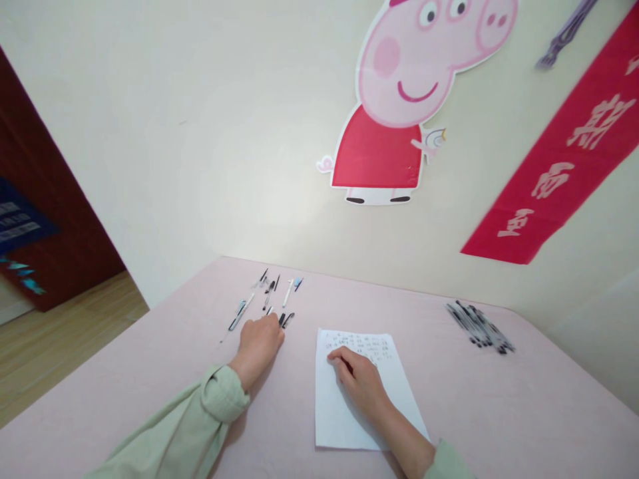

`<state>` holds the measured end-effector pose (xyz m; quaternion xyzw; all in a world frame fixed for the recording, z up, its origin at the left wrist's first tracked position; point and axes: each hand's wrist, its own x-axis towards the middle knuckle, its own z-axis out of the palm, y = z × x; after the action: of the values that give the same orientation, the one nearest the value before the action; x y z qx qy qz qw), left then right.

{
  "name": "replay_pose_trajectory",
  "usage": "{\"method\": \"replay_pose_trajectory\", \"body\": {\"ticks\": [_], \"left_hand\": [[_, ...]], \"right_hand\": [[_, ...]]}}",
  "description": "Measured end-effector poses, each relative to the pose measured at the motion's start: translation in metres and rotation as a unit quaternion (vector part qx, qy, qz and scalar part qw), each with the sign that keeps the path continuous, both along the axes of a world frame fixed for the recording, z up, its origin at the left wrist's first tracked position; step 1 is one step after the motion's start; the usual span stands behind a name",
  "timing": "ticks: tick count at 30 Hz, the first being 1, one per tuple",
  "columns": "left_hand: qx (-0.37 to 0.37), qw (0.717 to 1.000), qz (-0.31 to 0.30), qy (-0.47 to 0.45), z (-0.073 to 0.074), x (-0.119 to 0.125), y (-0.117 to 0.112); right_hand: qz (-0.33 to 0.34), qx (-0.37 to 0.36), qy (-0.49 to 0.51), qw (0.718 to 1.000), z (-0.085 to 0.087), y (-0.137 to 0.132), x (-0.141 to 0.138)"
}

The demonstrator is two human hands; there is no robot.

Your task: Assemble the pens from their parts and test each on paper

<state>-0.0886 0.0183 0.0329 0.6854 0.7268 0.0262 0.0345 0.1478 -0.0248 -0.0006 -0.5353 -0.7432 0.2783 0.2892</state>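
Lying scattered at the far left of the pink tabletop (284, 412), the slim pens and pen parts (288, 293) should be light, stiff and rather slick, likely to roll, and best pinched mid-barrel. They look white, black, clear and blue-tipped. The left hand (260, 338) is curled at their near edge, beside dark pieces; its fingertips are hidden, so I cannot tell whether it grips one. Further right, the handwritten sheet (337, 419) looks white, flat and thin, probably easy to crease and best lifted by an edge. The right hand (360, 380) is over it, fingers loosely bent, any hold unclear. Far right, clear-barrelled, dark-ended pens (479, 326) lie heaped together.
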Motion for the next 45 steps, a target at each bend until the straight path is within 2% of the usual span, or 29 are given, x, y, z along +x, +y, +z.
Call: {"method": "replay_pose_trajectory", "body": {"ticks": [4, 9, 12, 14, 17, 19, 21, 26, 30, 34, 40, 42, 45], "left_hand": [[-0.004, 1.000, 0.008, -0.010, 0.000, -0.001, -0.001], [0.022, 0.999, 0.003, -0.027, 0.019, 0.003, -0.009], [0.016, 0.992, -0.014, -0.125, 0.025, 0.016, -0.014], [-0.019, 0.967, -0.049, -0.249, 0.019, 0.029, -0.016], [-0.071, 0.900, -0.089, -0.420, 0.001, 0.051, -0.020], [-0.079, 0.869, -0.097, -0.478, -0.011, 0.064, -0.023], [-0.072, 0.859, -0.104, -0.495, -0.020, 0.073, -0.025], [-0.021, 0.879, -0.124, -0.459, -0.030, 0.084, -0.030], [-0.006, 0.893, -0.114, -0.436, -0.033, 0.086, -0.031], [-0.011, 0.897, -0.112, -0.427, -0.032, 0.086, -0.030], [-0.023, 0.901, -0.129, -0.413, -0.031, 0.085, -0.029], [-0.014, 0.911, -0.134, -0.389, -0.027, 0.083, -0.031], [0.027, 0.943, -0.120, -0.310, -0.019, 0.072, -0.028]], "right_hand": [[0.001, -0.005, -0.003, 1.000, 0.002, -0.001, 0.000], [0.000, -0.007, -0.002, 1.000, 0.003, -0.001, -0.001], [-0.006, -0.007, 0.017, 1.000, 0.003, 0.000, -0.002], [-0.004, -0.003, 0.045, 0.999, 0.004, 0.001, -0.002], [0.017, 0.005, 0.102, 0.995, 0.005, 0.002, -0.002], [0.030, -0.001, 0.135, 0.990, 0.007, 0.002, -0.003], [0.030, -0.021, 0.161, 0.986, 0.007, 0.002, -0.004], [0.009, -0.081, 0.234, 0.969, 0.001, 0.006, -0.005], [0.005, -0.115, 0.285, 0.952, -0.006, 0.013, -0.004], [-0.017, -0.137, 0.306, 0.942, -0.010, 0.017, -0.001], [-0.040, -0.130, 0.335, 0.932, -0.006, 0.017, 0.002], [-0.056, -0.129, 0.346, 0.928, -0.004, 0.016, 0.003], [-0.075, -0.125, 0.358, 0.922, -0.003, 0.016, 0.005]]}}
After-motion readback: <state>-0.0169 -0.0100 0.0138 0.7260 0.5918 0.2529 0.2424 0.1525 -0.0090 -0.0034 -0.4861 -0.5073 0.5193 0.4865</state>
